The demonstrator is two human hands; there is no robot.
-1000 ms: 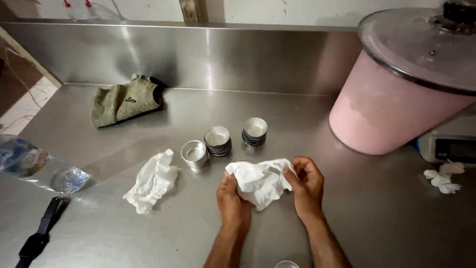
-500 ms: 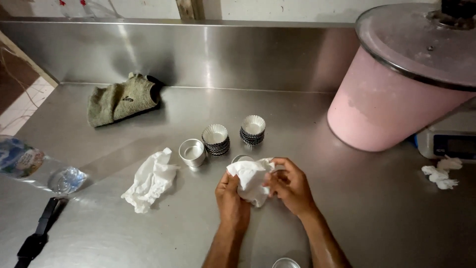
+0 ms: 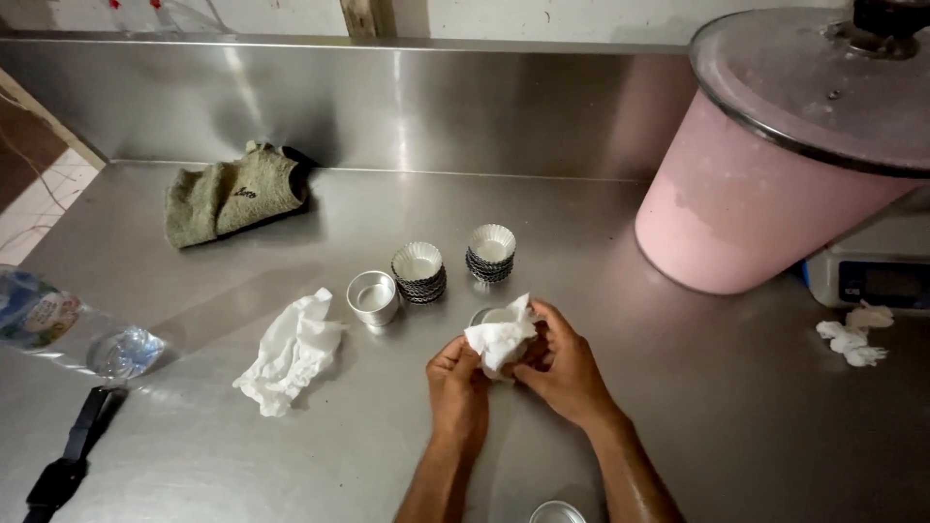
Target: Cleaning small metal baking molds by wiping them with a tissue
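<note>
My left hand [image 3: 457, 385] and my right hand [image 3: 565, 367] are both closed on a crumpled white tissue [image 3: 499, 338] just above the steel counter. A small metal cup [image 3: 481, 316] shows partly behind the tissue; whether a hand grips it I cannot tell. Just beyond my hands stand a single round metal cup [image 3: 373, 296] and two stacks of fluted metal tart moulds [image 3: 418, 271], [image 3: 491, 252]. A second crumpled white tissue [image 3: 292, 351] lies to the left of my left hand.
A large pink bucket with a clear lid [image 3: 765, 184] fills the back right, with a scale [image 3: 872, 276] behind it and tissue scraps [image 3: 852, 334] beside it. A green cloth [image 3: 232, 192] lies back left. A plastic bottle [image 3: 68, 329] and a black-handled tool [image 3: 73, 455] lie far left.
The tissue, spread flat between my hands a second ago, is now bunched up tight. Both hands have drawn together and lifted slightly toward the moulds.
</note>
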